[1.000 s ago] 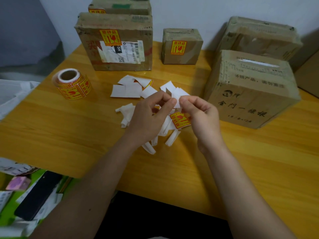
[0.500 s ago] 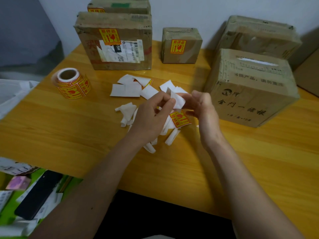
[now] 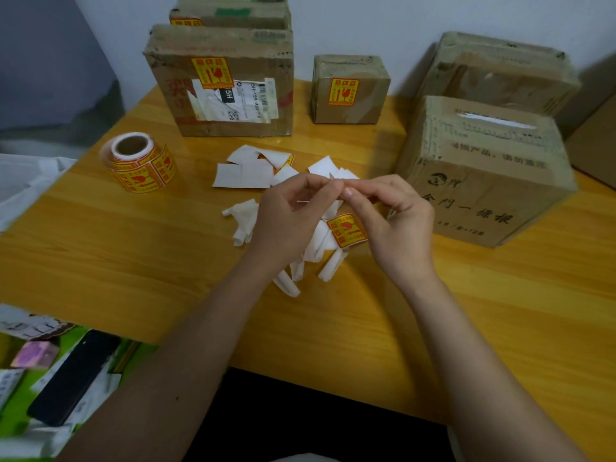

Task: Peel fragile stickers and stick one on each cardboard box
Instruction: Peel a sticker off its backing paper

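Observation:
My left hand [image 3: 293, 218] and my right hand [image 3: 393, 225] meet fingertip to fingertip above the table and pinch a small white-backed sticker piece [image 3: 342, 189], mostly hidden by the fingers. Below them a yellow and red fragile sticker [image 3: 346, 230] lies on a pile of white backing strips [image 3: 316, 258]. The sticker roll [image 3: 138, 161] stands at the left. The large box [image 3: 253, 105], the box behind it [image 3: 233, 11] and the small box [image 3: 366, 105] each show a sticker. The near right box [image 3: 483, 181] and the far right box [image 3: 500, 71] show none.
Flat white backing scraps [image 3: 246, 173] lie between the hands and the large box. The wooden table [image 3: 133, 261] ends at a near edge by my forearms. A dark phone [image 3: 73, 378] and papers lie lower left, below the table. A white bag [image 3: 23, 181] lies at the left.
My right hand has turned back so its thumb and fingers meet my left fingertips. The white piece that stood up between the hands is now almost covered. The loose sticker stayed on the pile.

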